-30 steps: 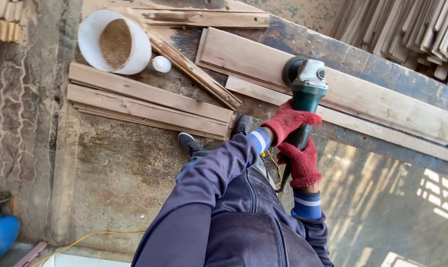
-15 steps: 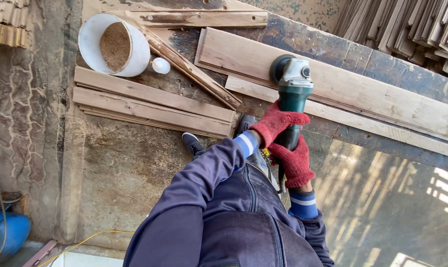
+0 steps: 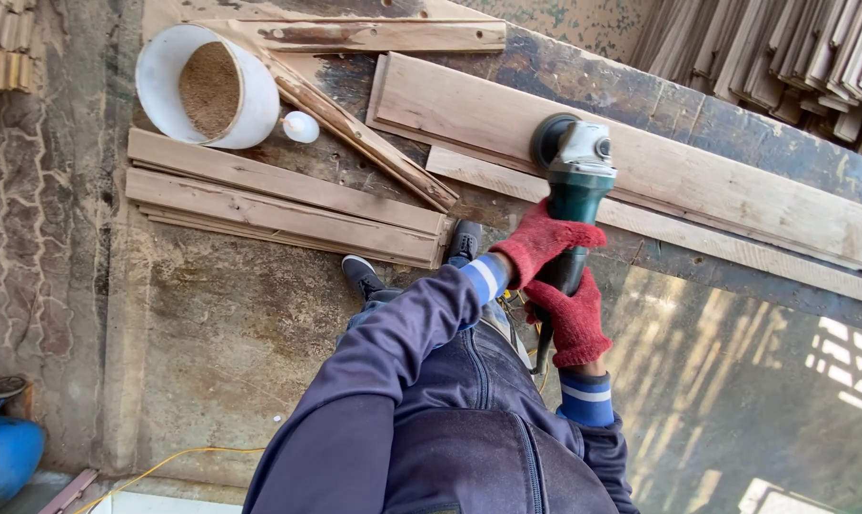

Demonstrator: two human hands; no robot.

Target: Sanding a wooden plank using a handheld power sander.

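Both my hands wear red knit gloves and grip a green angle grinder [image 3: 576, 176] with a grey head. My left hand [image 3: 543, 244] wraps the body just behind the head. My right hand [image 3: 574, 319] holds the rear of the handle, closer to me. The grinder's dark disc rests against the edge of a long pale wooden plank [image 3: 697, 176] lying on a dark worn bench [image 3: 735, 124]. A narrower wooden strip [image 3: 735, 249] lies beside the plank on the near side.
A white bucket [image 3: 259, 105] of sawdust and a small white ball [image 3: 300, 126] sit at the bench's left end, among several loose boards [image 3: 278, 195]. Stacked timber [image 3: 792, 57] fills the top right. A blue drum [image 3: 2, 457] and a yellow cable [image 3: 164, 464] lie on the floor.
The grinder slid left along the plank, then came back a little to the right. Both hands kept their grip throughout.
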